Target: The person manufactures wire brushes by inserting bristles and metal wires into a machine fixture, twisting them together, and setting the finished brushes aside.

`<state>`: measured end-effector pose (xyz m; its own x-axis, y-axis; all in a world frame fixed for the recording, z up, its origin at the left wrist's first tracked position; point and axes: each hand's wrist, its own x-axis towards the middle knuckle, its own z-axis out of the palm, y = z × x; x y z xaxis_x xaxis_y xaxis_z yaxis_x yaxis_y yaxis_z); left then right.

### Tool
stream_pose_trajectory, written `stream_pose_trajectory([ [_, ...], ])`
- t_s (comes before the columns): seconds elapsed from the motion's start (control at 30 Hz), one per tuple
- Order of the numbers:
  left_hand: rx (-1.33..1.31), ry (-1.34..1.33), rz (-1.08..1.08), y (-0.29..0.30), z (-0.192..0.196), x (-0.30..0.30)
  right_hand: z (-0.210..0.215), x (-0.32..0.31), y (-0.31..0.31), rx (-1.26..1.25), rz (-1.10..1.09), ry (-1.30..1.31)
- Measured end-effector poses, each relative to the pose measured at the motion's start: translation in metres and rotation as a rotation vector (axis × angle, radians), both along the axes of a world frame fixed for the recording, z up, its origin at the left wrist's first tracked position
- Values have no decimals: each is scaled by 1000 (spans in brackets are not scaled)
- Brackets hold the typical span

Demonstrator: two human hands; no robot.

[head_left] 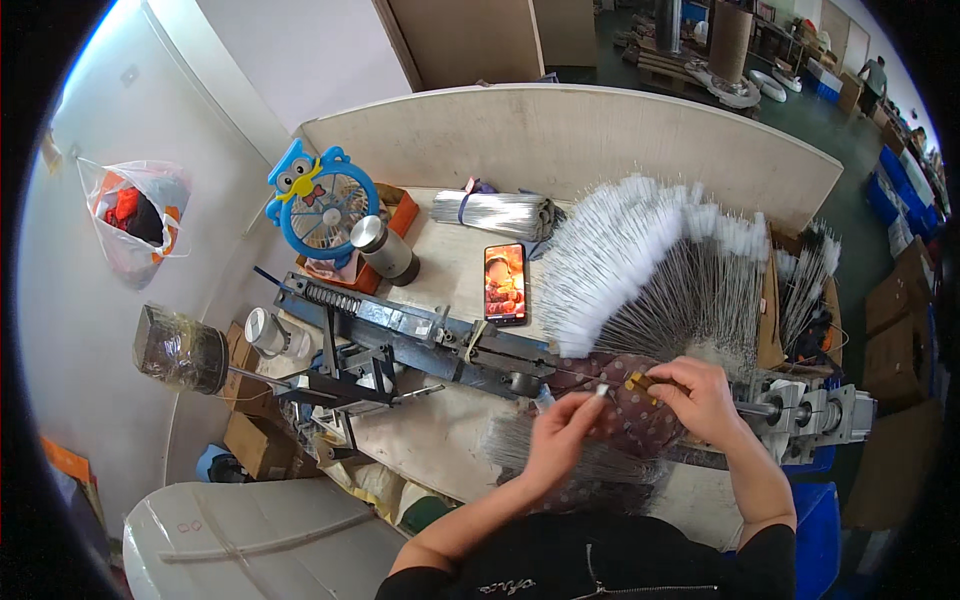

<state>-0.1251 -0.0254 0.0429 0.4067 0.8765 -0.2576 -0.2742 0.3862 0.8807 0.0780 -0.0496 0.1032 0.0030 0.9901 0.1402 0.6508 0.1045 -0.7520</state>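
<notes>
My left hand (pixel 563 432) is closed in a pinch, a small white piece (pixel 602 390) showing at its fingertips; I cannot make out exactly what it is. To its right, my right hand (pixel 700 398) grips a small brass-yellow piece (pixel 636 381) between thumb and fingers. Both hands are over a dark dotted cloth (pixel 640 425). Just beyond them fans a large pile of thin wire brushes (pixel 610 250) with white bristle tips. A bundle of loose wires (pixel 510 440) lies beside and partly under my left forearm. Left of my hands stretches a long metal bench machine (pixel 420 335).
A phone (pixel 505 284) with a lit screen lies behind the machine. Beyond are a tied wire bundle (pixel 495 212), a steel flask (pixel 385 250) and a blue fan (pixel 325 205). Shaft bearings (pixel 805 412) stand at right, near a carton of brushes (pixel 808 290). A motor (pixel 180 350) juts out left.
</notes>
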Motion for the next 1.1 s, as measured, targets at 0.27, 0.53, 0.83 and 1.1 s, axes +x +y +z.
stream_pose_trajectory([
  [0.27,54,-5,-76,1,-22,36,-18,15,-4,-235,-75,371],
  [0.53,-21,-72,125,8,-20,18,5,0,5,141,128,-221],
  [0.83,-125,-112,197,8,-7,12,-17,-42,54,202,135,-307],
  [1.1,-132,-191,226,9,-17,8,-13,-40,44,112,140,-148],
])
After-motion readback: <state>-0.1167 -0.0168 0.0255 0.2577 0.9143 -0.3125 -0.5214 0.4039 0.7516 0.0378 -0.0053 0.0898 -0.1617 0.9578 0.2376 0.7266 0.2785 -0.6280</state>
